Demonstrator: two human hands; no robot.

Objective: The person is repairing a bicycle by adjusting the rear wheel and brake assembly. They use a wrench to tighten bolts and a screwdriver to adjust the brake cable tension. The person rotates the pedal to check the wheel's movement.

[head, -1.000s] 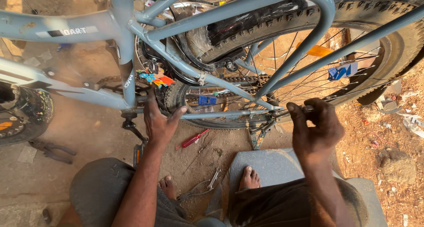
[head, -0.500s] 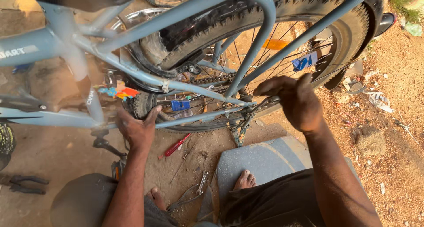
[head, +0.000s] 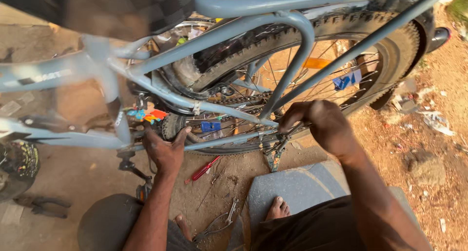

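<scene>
Down low by the rear wheel (head: 390, 51), both hands work on the pale blue bicycle frame (head: 229, 36). The left hand (head: 165, 151) clasps the lower stay (head: 219, 142), which runs left to right between the hands. The right hand (head: 319, 124) is closed over the stay's far end by the wheel hub, nearer the kickstand (head: 274, 153). A red screwdriver (head: 204, 169) lies on the ground just below.

Outdoor spot, warm daylight. Packed dirt ground (head: 73, 178), reddish and stony at right. Grey slab (head: 297, 192) near centre. Paper scraps (head: 438, 124) far right, grass patch (head: 458, 7) far right corner.
</scene>
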